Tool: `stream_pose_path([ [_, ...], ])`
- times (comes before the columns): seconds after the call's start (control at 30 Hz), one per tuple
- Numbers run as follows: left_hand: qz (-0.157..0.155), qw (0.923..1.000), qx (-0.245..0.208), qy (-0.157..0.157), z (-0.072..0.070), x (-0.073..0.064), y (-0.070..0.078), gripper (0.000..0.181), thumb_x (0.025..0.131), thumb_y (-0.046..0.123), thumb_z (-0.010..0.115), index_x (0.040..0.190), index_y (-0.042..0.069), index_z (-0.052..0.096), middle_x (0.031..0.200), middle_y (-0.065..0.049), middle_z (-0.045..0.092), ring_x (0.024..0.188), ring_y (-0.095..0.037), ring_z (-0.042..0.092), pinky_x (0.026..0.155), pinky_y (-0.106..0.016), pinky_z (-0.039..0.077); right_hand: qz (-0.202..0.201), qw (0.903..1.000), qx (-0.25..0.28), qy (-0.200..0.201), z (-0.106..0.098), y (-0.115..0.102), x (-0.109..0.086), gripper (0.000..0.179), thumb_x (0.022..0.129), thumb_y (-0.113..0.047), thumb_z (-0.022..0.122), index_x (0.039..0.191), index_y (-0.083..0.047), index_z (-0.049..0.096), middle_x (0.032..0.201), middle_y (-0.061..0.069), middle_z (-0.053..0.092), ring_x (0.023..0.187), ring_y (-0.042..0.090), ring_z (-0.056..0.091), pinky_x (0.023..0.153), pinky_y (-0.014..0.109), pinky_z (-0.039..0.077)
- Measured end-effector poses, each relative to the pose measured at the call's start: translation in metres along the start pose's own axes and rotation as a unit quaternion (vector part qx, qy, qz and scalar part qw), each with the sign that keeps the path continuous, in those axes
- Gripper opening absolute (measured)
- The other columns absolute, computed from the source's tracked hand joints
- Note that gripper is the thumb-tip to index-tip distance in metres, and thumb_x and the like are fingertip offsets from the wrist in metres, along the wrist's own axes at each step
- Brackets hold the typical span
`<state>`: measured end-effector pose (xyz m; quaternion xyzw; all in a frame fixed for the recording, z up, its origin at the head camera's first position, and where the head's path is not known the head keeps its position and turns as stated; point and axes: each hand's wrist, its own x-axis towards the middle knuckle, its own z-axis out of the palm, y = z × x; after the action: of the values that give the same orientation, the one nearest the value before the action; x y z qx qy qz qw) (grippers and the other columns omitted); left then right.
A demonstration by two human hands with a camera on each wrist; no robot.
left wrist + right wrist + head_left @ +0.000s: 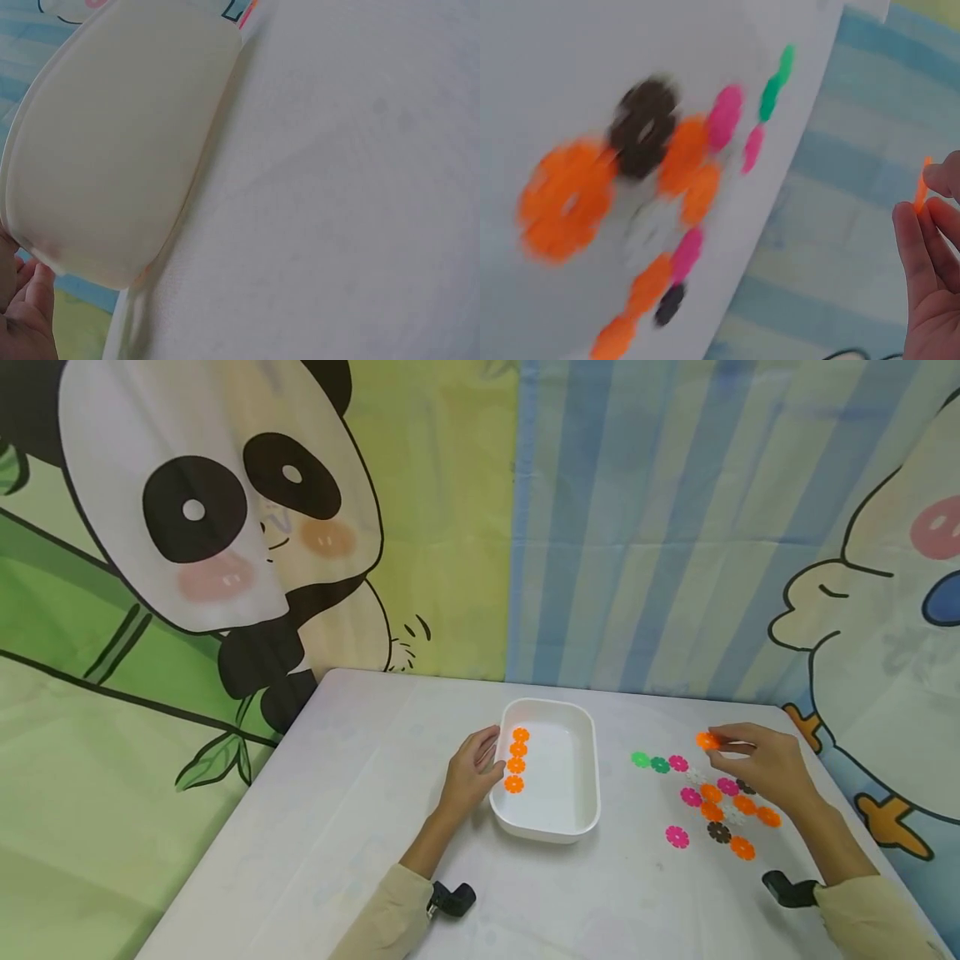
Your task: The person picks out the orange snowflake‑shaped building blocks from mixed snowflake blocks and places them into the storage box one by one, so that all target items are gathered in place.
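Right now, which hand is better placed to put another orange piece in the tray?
Probably the right hand: it pinches an orange piece near the loose pieces. The left hand is across the tray from them.

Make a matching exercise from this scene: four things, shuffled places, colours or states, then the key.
Things:
1. Left hand
2. Right hand
3. Tray
4. Light-green disc

Matches:
A. Beside the dark-green disc
B. White, with four orange discs inside
C. At the tray's left rim
D. Pinching an orange disc

Pairs: 1-C, 2-D, 3-B, 4-A
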<state>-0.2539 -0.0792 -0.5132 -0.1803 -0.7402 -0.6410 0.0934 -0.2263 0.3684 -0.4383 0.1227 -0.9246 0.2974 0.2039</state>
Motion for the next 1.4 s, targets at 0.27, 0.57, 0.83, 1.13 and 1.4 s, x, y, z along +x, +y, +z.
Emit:
stream_pose_path([
  [0.27,0.005,0.9999,-0.009,-0.003,0.000,0.001,-0.001,0.057,0.086,-0.008,0.066,0.139,0.000,0.047,0.140,-0.013,0.049,0.133,-0.020,0.046,0.103,-0.024,0.042,-0.057,0.9954,0.076,-0.010,0.038,-0.055,0.028,0.034,0.077,-0.005,0.082,0.109,-0.001,0.072,0.103,0.013,0.071,0.087,0.028,0.070,0.074,0.006,0.051],
  [0.57,0.010,0.9999,-0.003,0.001,0.000,0.003,0.000,0.056,0.086,-0.007,0.067,0.138,0.000,0.048,0.139,-0.014,0.050,0.132,-0.023,0.048,0.103,-0.028,0.043,-0.074,0.9740,0.205,-0.061,0.082,-0.131,0.037,0.034,0.076,0.006,0.078,0.108,0.009,0.069,0.105,0.022,0.069,0.087,0.036,0.070,0.077,0.016,0.056],
  [0.83,0.012,0.9997,-0.015,-0.013,-0.003,-0.001,0.026,0.054,0.087,-0.011,0.063,0.137,-0.012,0.043,0.139,-0.028,0.045,0.132,-0.037,0.044,0.105,-0.045,0.041,-0.077,0.9631,0.235,-0.108,0.131,-0.160,0.030,0.033,0.075,0.004,0.080,0.106,0.003,0.072,0.101,0.011,0.071,0.086,0.027,0.071,0.078,0.041,0.060],
  [1.13,0.026,0.9992,-0.023,-0.022,-0.002,0.001,0.007,0.055,0.087,-0.013,0.062,0.138,-0.011,0.042,0.140,-0.030,0.044,0.132,-0.036,0.045,0.105,-0.044,0.041,-0.115,0.9534,0.236,-0.148,0.172,-0.168,0.017,0.031,0.073,-0.002,0.079,0.103,0.003,0.072,0.098,0.009,0.072,0.082,0.020,0.071,0.074,0.040,0.061],
  [1.4,0.023,0.9990,-0.038,-0.011,-0.001,0.002,-0.002,0.055,0.086,-0.009,0.066,0.138,-0.002,0.047,0.139,-0.020,0.048,0.131,-0.025,0.048,0.104,-0.030,0.042,-0.125,0.9545,0.173,-0.208,0.184,-0.178,0.013,0.029,0.072,-0.008,0.080,0.099,-0.002,0.074,0.092,0.003,0.073,0.082,0.014,0.068,0.075,0.029,0.061],
])
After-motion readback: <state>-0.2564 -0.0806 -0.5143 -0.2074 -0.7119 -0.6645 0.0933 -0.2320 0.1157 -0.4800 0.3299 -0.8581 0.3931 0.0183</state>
